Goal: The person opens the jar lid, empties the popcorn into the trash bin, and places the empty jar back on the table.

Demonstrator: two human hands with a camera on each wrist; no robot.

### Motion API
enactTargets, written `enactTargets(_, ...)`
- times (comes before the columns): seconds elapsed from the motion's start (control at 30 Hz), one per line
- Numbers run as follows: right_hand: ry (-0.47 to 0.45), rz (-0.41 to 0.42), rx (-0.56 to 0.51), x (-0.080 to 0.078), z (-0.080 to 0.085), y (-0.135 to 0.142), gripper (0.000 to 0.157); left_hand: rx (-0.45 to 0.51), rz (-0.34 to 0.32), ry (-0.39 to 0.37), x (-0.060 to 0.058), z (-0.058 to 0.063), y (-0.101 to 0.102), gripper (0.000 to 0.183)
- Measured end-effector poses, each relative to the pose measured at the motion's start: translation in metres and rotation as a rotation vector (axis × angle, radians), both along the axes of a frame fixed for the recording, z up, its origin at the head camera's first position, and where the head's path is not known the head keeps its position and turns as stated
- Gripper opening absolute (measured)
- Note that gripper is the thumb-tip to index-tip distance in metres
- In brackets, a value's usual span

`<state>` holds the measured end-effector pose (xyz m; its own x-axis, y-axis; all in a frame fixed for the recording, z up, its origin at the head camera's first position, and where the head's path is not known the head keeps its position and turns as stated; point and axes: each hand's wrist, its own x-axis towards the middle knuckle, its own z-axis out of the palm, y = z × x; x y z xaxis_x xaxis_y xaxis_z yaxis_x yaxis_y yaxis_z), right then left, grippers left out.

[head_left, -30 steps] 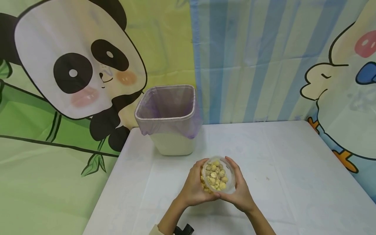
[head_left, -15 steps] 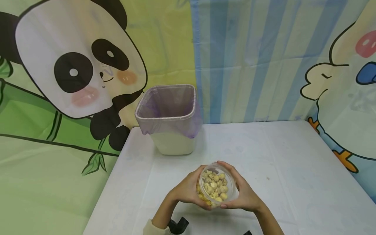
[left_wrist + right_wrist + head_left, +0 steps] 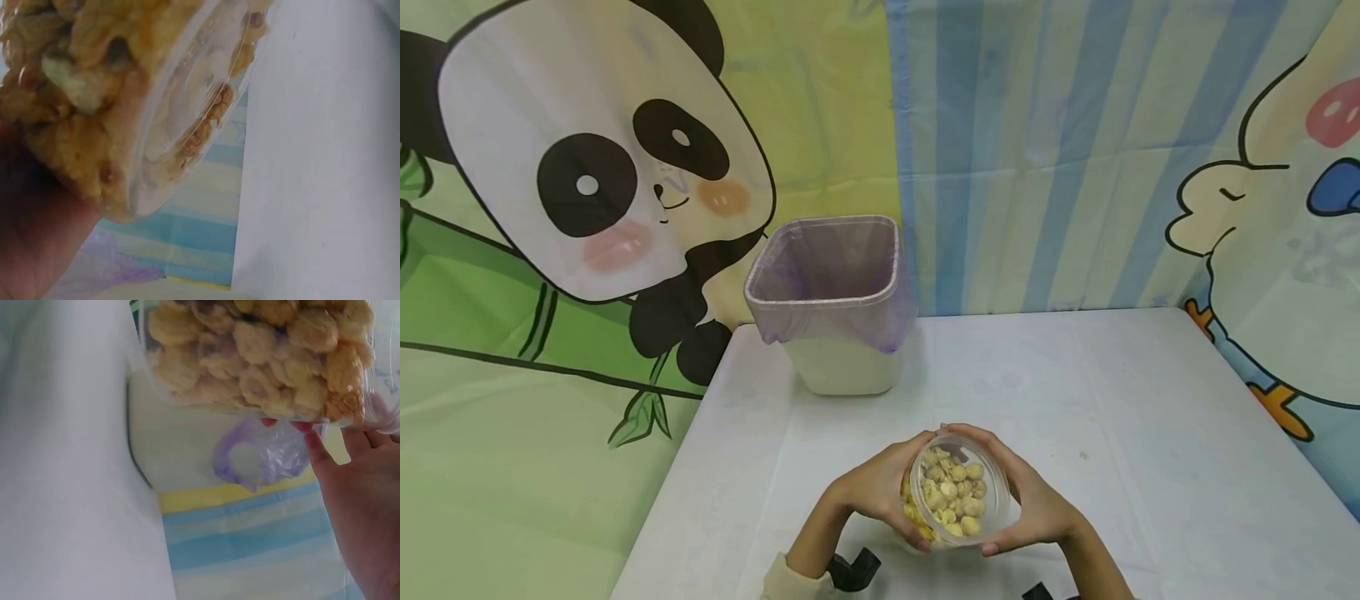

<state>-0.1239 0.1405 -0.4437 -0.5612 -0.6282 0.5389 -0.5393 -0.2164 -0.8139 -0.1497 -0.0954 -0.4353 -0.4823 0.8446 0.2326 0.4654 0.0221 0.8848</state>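
Observation:
A clear plastic jar of popcorn [image 3: 953, 492] is held between both hands close over the table, its round top tilted toward the head camera. My left hand [image 3: 872, 483] grips the jar's left side, the thumb along the near side and the fingers behind it. My right hand [image 3: 1037, 500] curves round the top rim from the right, fingertips at the far edge and thumb at the near edge. Yellow-brown popcorn [image 3: 81, 100] shows through the wall in the left wrist view. In the right wrist view the right hand [image 3: 369, 500] reaches the rim end of the jar.
A bin [image 3: 842, 367] with a purple liner bag [image 3: 880, 321] stands at the table's back left. The table has a white cover [image 3: 1112, 433]. Printed curtains [image 3: 1015, 167] hang behind and beside it. Black mounts [image 3: 853, 571] sit near the wrists.
The jar and both hands have come lower and nearer to the body. The right hand has shifted round the rim, its fingers now farther over the far edge and its thumb apart from the left.

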Motion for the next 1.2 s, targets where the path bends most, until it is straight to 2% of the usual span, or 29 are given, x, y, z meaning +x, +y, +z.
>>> enactTargets(0.13,0.021,0.056,-0.039,-0.003,0.002,0.003,0.104,-0.008,-0.024,0.000,0.001,0.002,0.000,0.104)
enactTargets(0.2,0.033,0.036,-0.062,-0.004,0.004,0.006,0.103,-0.017,-0.016,0.014,0.001,0.002,-0.001,0.103)
enactTargets(0.27,0.030,-0.016,-0.085,-0.006,0.005,0.011,0.103,-0.028,-0.003,0.015,0.001,0.003,-0.001,0.103)
enactTargets(0.37,0.000,-0.151,-0.095,-0.009,0.005,0.023,0.101,-0.041,0.014,0.019,0.000,0.003,-0.002,0.105)
enactTargets(0.6,-0.144,-0.651,-0.020,-0.021,-0.013,0.056,0.104,-0.056,0.055,0.066,0.001,0.003,-0.004,0.107)
enactTargets(0.67,-0.174,-0.762,-0.026,-0.025,-0.018,0.064,0.101,-0.055,0.055,0.078,0.004,0.010,-0.003,0.104)
enactTargets(0.77,-0.217,-0.904,-0.016,-0.034,-0.028,0.079,0.100,-0.063,0.062,0.088,0.005,0.010,-0.003,0.104)
enactTargets(0.83,-0.213,-0.972,0.003,-0.041,-0.038,0.089,0.100,-0.072,0.070,0.074,0.005,0.009,-0.002,0.104)
enactTargets(0.87,-0.216,-1.007,0.024,-0.045,-0.043,0.095,0.100,-0.073,0.073,0.065,0.003,0.004,-0.003,0.105)
enactTargets(0.97,-0.213,-1.093,0.086,-0.058,-0.067,0.114,0.102,-0.074,0.077,0.033,0.002,-0.001,-0.003,0.106)
enactTargets(1.0,-0.226,-1.112,0.102,-0.061,-0.073,0.119,0.103,-0.074,0.076,0.046,0.002,-0.001,-0.003,0.106)
enactTargets(1.1,-0.301,-1.151,0.145,-0.066,-0.083,0.130,0.104,-0.071,0.079,0.078,0.002,0.000,-0.004,0.105)
enactTargets(1.2,-0.390,-1.171,0.191,-0.066,-0.082,0.135,0.107,-0.072,0.085,0.111,0.003,0.002,-0.006,0.104)
